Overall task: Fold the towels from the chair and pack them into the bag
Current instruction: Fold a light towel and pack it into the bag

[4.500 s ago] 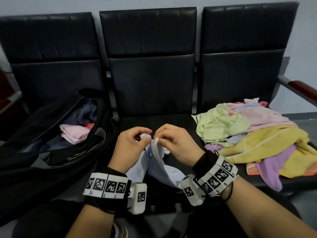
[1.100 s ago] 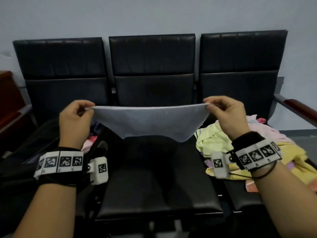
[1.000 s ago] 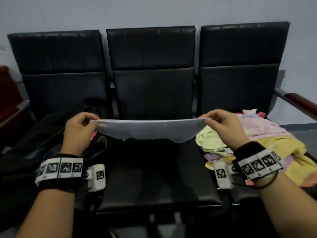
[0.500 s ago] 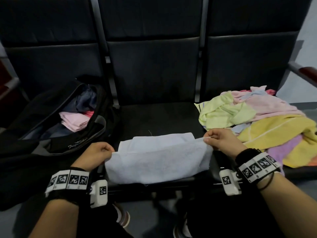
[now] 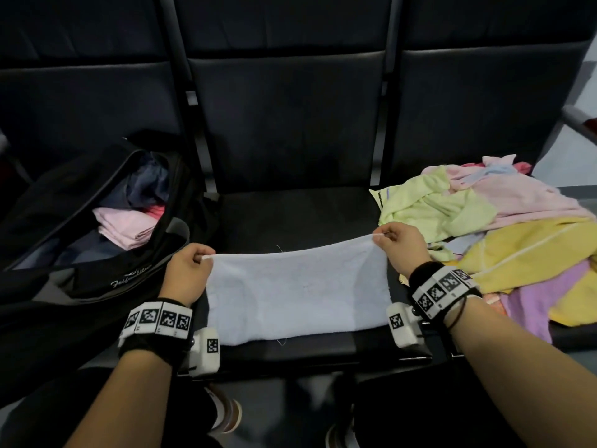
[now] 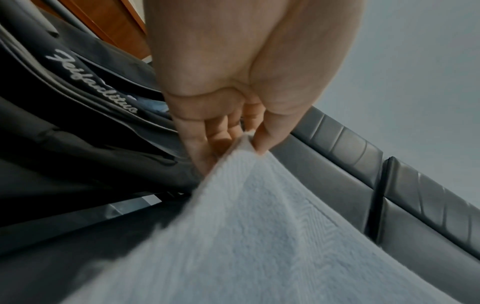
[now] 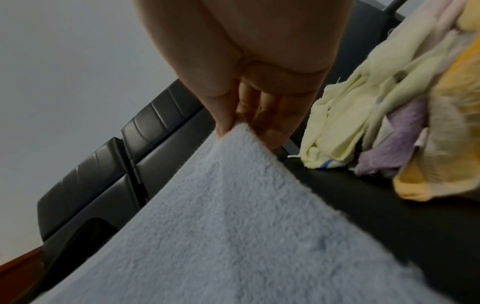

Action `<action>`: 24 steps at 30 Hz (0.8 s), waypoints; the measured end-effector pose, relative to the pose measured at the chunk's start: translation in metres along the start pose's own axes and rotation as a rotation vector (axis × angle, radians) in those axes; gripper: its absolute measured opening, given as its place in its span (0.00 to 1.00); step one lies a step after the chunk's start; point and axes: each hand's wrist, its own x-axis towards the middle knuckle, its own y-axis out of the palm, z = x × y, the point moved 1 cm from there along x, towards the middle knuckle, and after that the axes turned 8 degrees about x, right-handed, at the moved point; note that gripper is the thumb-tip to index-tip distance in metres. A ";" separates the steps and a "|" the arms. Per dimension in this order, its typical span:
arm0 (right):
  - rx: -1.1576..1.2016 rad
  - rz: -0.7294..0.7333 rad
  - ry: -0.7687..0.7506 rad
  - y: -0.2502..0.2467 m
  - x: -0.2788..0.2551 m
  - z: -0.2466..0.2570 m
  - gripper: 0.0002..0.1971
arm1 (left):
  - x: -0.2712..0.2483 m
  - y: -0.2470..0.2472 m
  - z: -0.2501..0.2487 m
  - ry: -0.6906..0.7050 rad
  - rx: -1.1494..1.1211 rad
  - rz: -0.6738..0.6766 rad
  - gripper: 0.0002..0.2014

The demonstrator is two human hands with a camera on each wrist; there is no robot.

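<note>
A pale blue towel [image 5: 297, 292] is stretched over the front of the middle seat [image 5: 290, 215], its near edge resting on the cushion. My left hand [image 5: 190, 270] pinches its far left corner between thumb and fingers [image 6: 197, 144]; the towel [image 6: 259, 236] fills the lower left wrist view. My right hand [image 5: 397, 245] pinches the far right corner, seen close in the right wrist view with the towel [image 7: 233, 226] hanging from the fingers [image 7: 275, 127]. An open black bag [image 5: 97, 247] lies on the left seat with a folded pink towel [image 5: 126, 226] inside.
A heap of unfolded towels [image 5: 504, 234], green, pink, yellow and purple, covers the right seat. Black seat backs [image 5: 284, 108] rise behind. A wooden armrest [image 5: 588, 124] sticks out at far right. My shoes [image 5: 226, 412] show below the seat edge.
The towel was spread out in the air at chest height, then lowered onto the middle seat. Since half a second ago my hands hold its far edge taut, a little farther over the seat.
</note>
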 end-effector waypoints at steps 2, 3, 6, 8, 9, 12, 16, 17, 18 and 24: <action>-0.040 0.005 0.036 0.008 0.010 -0.005 0.02 | 0.009 0.010 0.002 -0.034 -0.006 -0.025 0.09; -0.072 0.026 0.078 0.012 0.012 -0.011 0.06 | 0.011 0.015 0.004 -0.066 -0.002 -0.018 0.11; -0.237 0.151 0.214 0.021 0.004 -0.041 0.17 | 0.002 0.032 0.022 -0.150 0.094 0.057 0.17; -0.341 0.240 0.285 0.026 -0.011 -0.061 0.15 | -0.012 0.040 0.040 -0.173 0.160 0.109 0.16; -0.391 0.255 0.296 0.028 -0.019 -0.067 0.12 | -0.020 0.042 0.048 -0.183 0.177 0.139 0.15; -0.366 0.247 0.308 0.033 -0.033 -0.069 0.12 | -0.035 0.045 0.059 -0.181 0.243 0.221 0.10; -0.229 0.315 0.370 0.036 -0.037 -0.054 0.09 | -0.040 0.040 0.053 -0.168 0.287 0.215 0.11; -0.196 0.312 0.384 0.032 -0.037 -0.050 0.08 | -0.042 0.040 0.051 -0.169 0.292 0.214 0.12; -0.167 0.292 0.394 0.027 -0.037 -0.048 0.08 | -0.045 0.040 0.049 -0.166 0.290 0.218 0.13; 0.232 0.227 0.617 -0.012 -0.048 -0.038 0.08 | -0.066 0.052 0.033 -0.106 0.310 0.345 0.14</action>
